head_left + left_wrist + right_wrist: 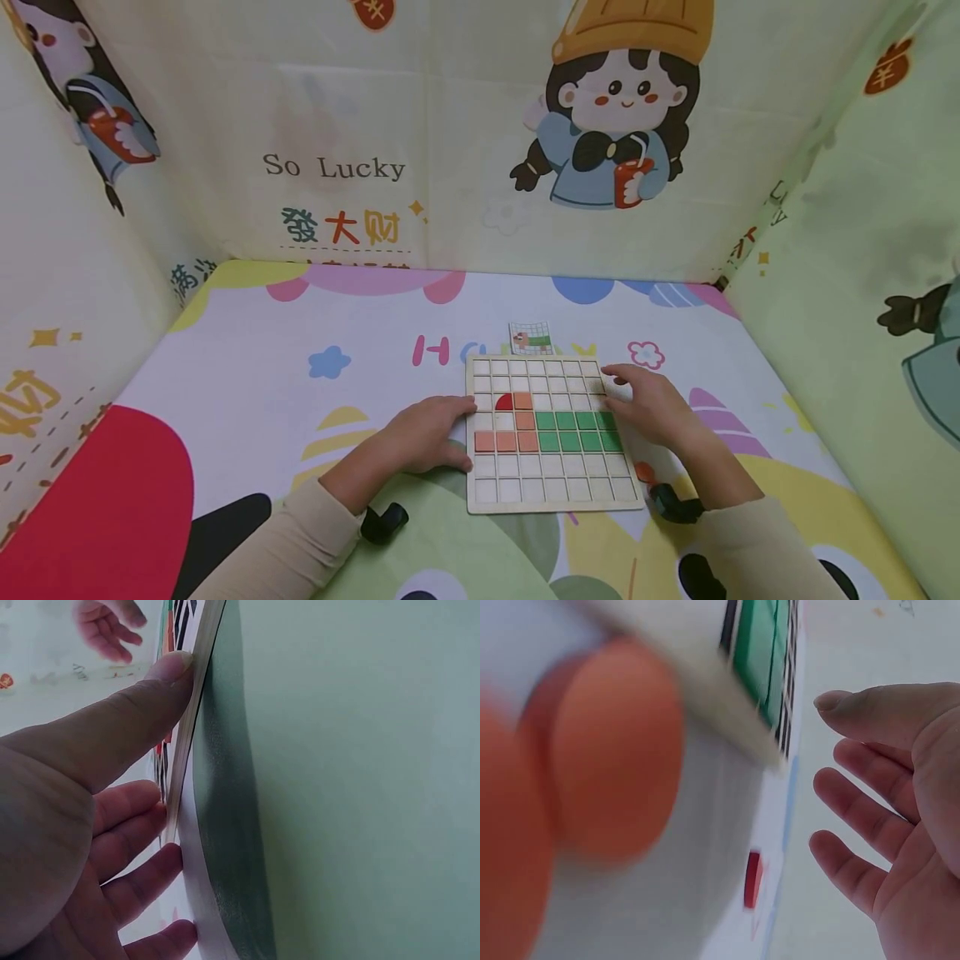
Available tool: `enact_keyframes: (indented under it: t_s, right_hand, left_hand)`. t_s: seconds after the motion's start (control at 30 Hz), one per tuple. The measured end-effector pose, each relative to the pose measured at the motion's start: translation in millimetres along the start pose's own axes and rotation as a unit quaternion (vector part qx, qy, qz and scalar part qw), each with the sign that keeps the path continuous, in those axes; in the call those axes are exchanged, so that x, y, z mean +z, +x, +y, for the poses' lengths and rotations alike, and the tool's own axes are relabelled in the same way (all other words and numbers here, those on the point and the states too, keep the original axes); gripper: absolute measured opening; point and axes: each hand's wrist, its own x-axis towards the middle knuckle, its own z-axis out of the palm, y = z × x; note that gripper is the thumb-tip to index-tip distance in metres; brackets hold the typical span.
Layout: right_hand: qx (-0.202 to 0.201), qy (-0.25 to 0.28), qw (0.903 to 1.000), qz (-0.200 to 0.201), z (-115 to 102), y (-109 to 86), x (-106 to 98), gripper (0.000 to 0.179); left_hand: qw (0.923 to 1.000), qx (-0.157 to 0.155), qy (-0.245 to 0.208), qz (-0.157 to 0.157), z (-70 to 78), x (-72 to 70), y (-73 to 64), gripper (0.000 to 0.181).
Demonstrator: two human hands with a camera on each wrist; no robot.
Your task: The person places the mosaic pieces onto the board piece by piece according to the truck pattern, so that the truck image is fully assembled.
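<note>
A square wooden grid board (555,497) lies on the table in the head view. Green squares (577,431), orange squares (506,442) and one red rounded piece (503,402) fill some of its cells; the others show white. At the board's left edge is my left hand (423,435), whose thumb (169,671) touches the rim while the other fingers stretch along the side. My right hand (651,406) is beside the upper right edge, fingers loosely bent and apart with nothing between them. The right wrist view shows that hand (900,817) beyond the board's corner.
A small picture card (531,337) with a coloured grid pattern lies behind the board. Orange rounded pieces (619,750) loom blurred near the right wrist camera, and a small red piece (752,880) lies farther off. Printed cloth walls (465,125) enclose the table's back and sides.
</note>
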Motion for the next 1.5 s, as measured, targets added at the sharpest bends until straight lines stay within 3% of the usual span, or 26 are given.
enact_keyframes:
  t_s: [0.13,0.57,1.5]
  right_hand:
    - [-0.003,-0.014,0.9999,0.007,12,-3.9,-4,0.045]
    - [0.042,-0.032,0.9985,-0.017,30,-5.9,-9,0.044]
    - [0.065,-0.027,0.9966,-0.043,35,-8.5,-5,0.037]
  left_hand:
    - [1.0,-0.002,-0.002,0.001,-0.5,0.5,0.1,0.076]
    - [1.0,-0.003,-0.005,0.0,-0.7,0.8,-0.1,0.076]
    - [1.0,-0.008,0.0,-0.005,1.3,-0.4,0.2,0.075]
